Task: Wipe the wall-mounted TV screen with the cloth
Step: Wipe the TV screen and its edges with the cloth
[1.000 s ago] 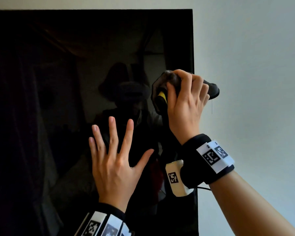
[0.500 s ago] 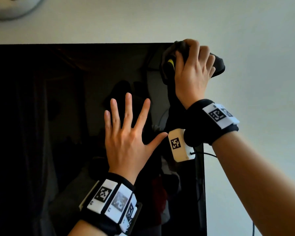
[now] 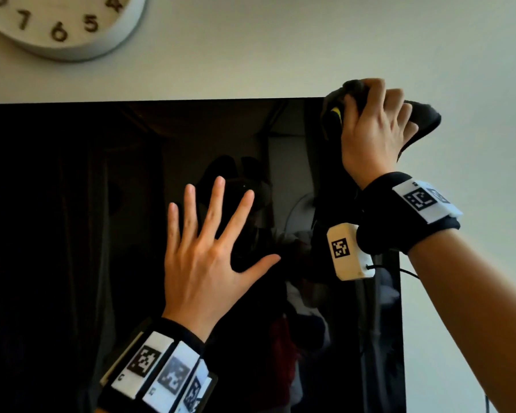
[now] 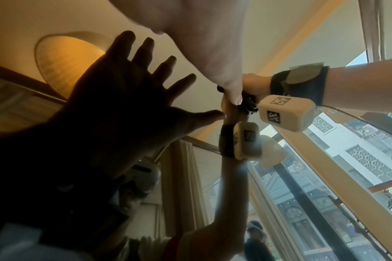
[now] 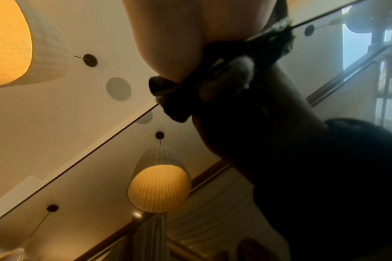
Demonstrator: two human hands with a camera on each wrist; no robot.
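Note:
The black wall-mounted TV screen [image 3: 102, 234] fills the lower left of the head view; it is dark and mirrors the room. My right hand [image 3: 373, 129] grips a bunched dark cloth [image 3: 423, 120] with a yellow patch and presses it on the screen's top right corner. Part of the cloth sticks out past the edge over the wall. The right wrist view shows the cloth [image 5: 277, 44] squeezed against the glass at the screen's edge. My left hand [image 3: 209, 242] lies flat on the screen with fingers spread, left of and below the right hand.
A round white wall clock [image 3: 63, 25] hangs above the TV at the upper left. Bare pale wall [image 3: 474, 84] lies above and to the right of the screen. A thin cable [image 3: 405, 271] runs from my right wrist unit.
My right hand slid the cloth up the right edge to the screen's top corner. The left hand stayed flat on the glass. My view tilted upward, bringing the clock in.

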